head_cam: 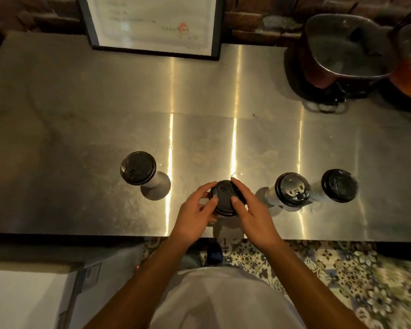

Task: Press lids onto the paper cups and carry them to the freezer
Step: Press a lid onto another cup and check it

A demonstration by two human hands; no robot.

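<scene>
A black lid (224, 197) sits on a paper cup near the front edge of the steel counter (81, 129). My left hand (195, 212) holds the lid's left rim and my right hand (252, 210) its right rim, both thumbs on top. The cup body below is mostly hidden. Three other white paper cups carry black lids: one to the left (138, 168), and two to the right (292, 189) (339, 185).
A framed document (152, 24) leans against the brick wall at the back. Dark pots (342, 48) stand at the back right. A white box (29, 298) lies low on the left. Patterned floor tiles (342, 269) show beneath the counter edge.
</scene>
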